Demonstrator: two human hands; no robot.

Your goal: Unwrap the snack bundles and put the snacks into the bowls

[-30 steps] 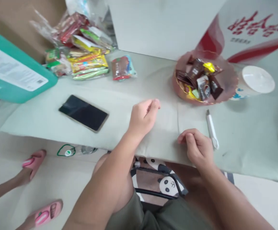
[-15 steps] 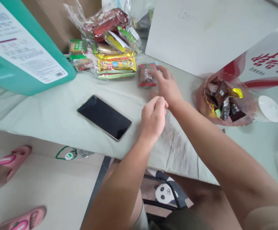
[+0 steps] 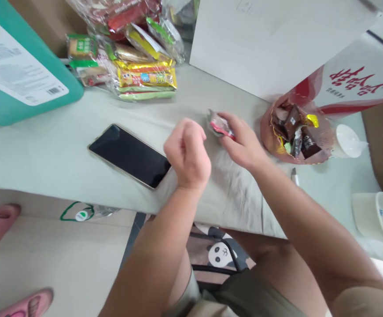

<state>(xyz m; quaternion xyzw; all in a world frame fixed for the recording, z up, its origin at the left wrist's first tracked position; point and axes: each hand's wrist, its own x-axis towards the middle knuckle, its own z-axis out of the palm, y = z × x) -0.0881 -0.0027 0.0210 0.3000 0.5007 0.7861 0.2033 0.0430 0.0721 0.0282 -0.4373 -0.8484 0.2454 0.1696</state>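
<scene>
Between the thumb and fingers of my right hand [image 3: 242, 140] is a small snack packet [image 3: 220, 125], red with silvery clear parts, held just above the cloth-covered table. My left hand [image 3: 188, 154] is curled into a fist to the left of it, back and thumb side toward me. Its palm is hidden, so I cannot see whether anything is inside. Beside the left fist lies a black-screened phone [image 3: 130, 155] in a pale-edged case, its near right corner close to the wrist.
Several wrapped snacks [image 3: 147, 78] lie heaped at the back left beside a green jug [image 3: 46, 57]. A white box [image 3: 260, 39] stands behind. To the right are a pinkish bowl [image 3: 266, 132] of wrapped sweets, a lidded cup [image 3: 346, 141] and a clear tub [image 3: 366, 213].
My right hand has picked up the red packet from beside the snack heap and drawn it toward me. My left fist has shifted left, nearer the phone. The view has moved slightly.
</scene>
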